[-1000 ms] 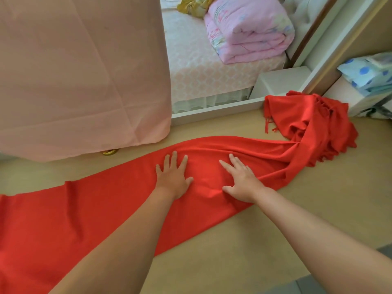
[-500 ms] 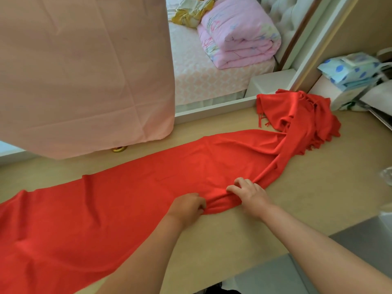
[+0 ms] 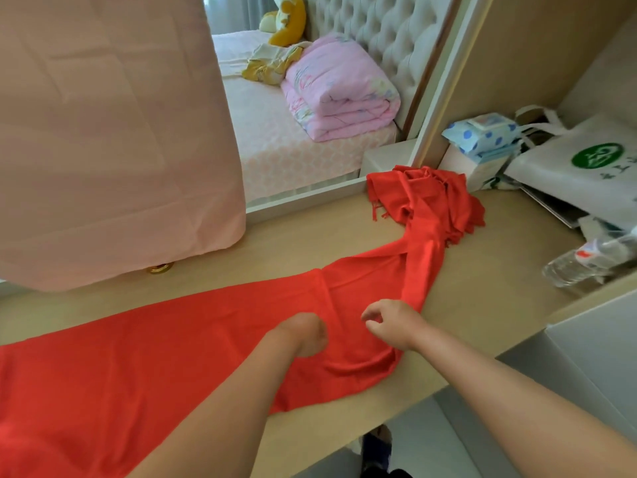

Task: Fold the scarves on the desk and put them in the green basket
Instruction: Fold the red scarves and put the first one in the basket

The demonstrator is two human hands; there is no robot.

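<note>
The red scarf [image 3: 172,339] lies long and flat on the counter [image 3: 482,288], just in front of the pink cloth [image 3: 103,132]. One end sits in a messy heap far to the right of the pink cloth. Both hands are over the scarf's middle, in front of the pink cloth and a bit to its right. The left hand [image 3: 305,334] is curled up on the scarf. Its grip is hidden, so I cannot tell if it holds any. The right hand [image 3: 389,326] has bent fingers too, but I cannot tell if they pinch the scarf. I think no fold is done yet. The green basket is not in sight. Folding and putting away are both left.
</note>
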